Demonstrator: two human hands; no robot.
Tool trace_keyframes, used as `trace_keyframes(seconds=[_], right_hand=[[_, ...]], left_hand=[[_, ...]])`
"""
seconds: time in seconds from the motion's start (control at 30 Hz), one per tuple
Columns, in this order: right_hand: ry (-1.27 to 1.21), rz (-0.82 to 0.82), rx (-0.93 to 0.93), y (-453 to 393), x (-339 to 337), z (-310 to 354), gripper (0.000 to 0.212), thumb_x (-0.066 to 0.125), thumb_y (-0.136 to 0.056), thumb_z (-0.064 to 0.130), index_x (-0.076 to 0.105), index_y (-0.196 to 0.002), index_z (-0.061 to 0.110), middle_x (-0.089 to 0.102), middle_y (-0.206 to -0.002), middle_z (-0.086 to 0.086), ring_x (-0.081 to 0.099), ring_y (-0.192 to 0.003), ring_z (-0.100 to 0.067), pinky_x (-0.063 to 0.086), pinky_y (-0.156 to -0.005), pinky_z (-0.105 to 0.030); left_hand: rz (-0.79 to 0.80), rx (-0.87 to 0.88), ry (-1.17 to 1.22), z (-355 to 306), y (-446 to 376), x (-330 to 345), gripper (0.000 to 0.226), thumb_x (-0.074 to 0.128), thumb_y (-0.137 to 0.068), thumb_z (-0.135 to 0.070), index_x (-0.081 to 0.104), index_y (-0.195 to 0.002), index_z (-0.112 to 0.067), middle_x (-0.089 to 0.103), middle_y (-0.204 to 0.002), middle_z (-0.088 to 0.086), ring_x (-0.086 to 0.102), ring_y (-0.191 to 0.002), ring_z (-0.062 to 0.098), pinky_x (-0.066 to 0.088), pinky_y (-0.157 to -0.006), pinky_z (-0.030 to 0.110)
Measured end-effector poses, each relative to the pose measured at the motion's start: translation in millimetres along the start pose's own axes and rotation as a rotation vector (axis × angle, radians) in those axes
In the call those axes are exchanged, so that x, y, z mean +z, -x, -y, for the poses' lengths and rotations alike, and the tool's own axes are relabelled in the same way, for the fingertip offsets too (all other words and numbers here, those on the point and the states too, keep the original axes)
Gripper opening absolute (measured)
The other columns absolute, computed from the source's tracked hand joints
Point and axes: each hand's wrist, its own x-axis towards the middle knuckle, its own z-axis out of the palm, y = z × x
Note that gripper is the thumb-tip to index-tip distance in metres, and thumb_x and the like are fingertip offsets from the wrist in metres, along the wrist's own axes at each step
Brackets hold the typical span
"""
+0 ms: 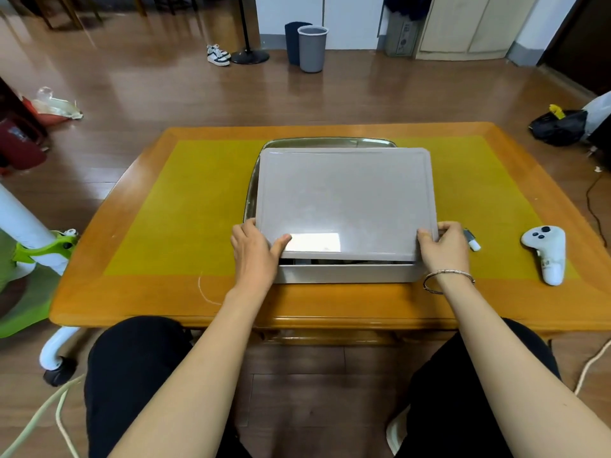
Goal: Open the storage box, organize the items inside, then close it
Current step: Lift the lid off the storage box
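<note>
Wooden tabletop point(165, 292) with yellow mat, wood-floor room behind. Storage box point(347, 274) sits near the front edge, centre, on a metal tray point(254, 173) that shows at its left and back. Lid point(344, 200) is raised at the front, a dark gap above the box's front wall; contents not visible. Left hand point(253, 251) grips the lid's front-left corner, thumb on top, fingers curled under the edge. Right hand point(444, 244) grips the front-right corner, thumb on top. Step could be opening or closing; can't tell, likely lifting the lid off. Next move needs both hands level so the lid clears the rim, then a free spot to set it down. White controller point(547, 252) and small white tube point(472, 242) lie toward the right edge.
</note>
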Motion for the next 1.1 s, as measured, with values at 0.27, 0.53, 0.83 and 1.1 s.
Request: trace_keyframes(seconds=[0.27,0.53,0.83,1.1], right_hand=[[-0.457,0.178,0.008,2.1,-10.3,34.1,0.015,0.067,-0.085,0.02,0.059,-0.094,0.013,0.068,-0.102,-0.014,0.065,-0.09,-0.024,0.053,-0.081,-0.036],[-0.644,0.081,-0.428,23.5,-31.0,109.2,0.019,0.059,-0.09,0.013,0.048,-0.09,0.028,0.059,-0.094,0.006,0.059,-0.086,-0.005,0.049,-0.073,-0.013],[-0.28,-0.002,-0.975,40.7,-20.7,141.8,0.009,0.058,-0.09,0.018,0.06,-0.098,0.019,0.061,-0.07,-0.007,0.052,-0.06,-0.023,0.044,-0.054,-0.035],[0.091,-0.086,-1.361,50.2,-8.2,141.2,0.014,0.071,-0.077,0.0,0.07,-0.088,0.008,0.067,-0.078,-0.002,0.061,-0.078,-0.027,0.041,-0.073,-0.039]], left_hand=[[0.029,0.05,0.034,-1.1,-37.5,-29.9,0.066,0.066,-0.088,-0.033,0.037,-0.138,0.0,0.038,-0.136,0.023,0.03,-0.13,0.035,0.023,-0.106,0.037],[0.091,0.136,0.011,-18.9,-35.8,-39.1,0.05,0.056,-0.094,-0.039,0.043,-0.135,-0.012,0.036,-0.14,0.013,0.03,-0.13,0.03,0.024,-0.106,0.037],[0.183,0.113,0.688,-82.2,-47.4,-114.2,0.031,0.027,-0.104,-0.039,0.047,-0.114,-0.018,0.061,-0.117,0.006,0.064,-0.089,0.011,0.049,-0.08,0.03],[0.434,-0.192,1.054,-62.2,-49.2,-152.2,0.029,0.043,-0.1,-0.03,0.059,-0.107,-0.006,0.07,-0.08,0.005,0.071,-0.068,0.018,0.052,-0.048,0.022]])
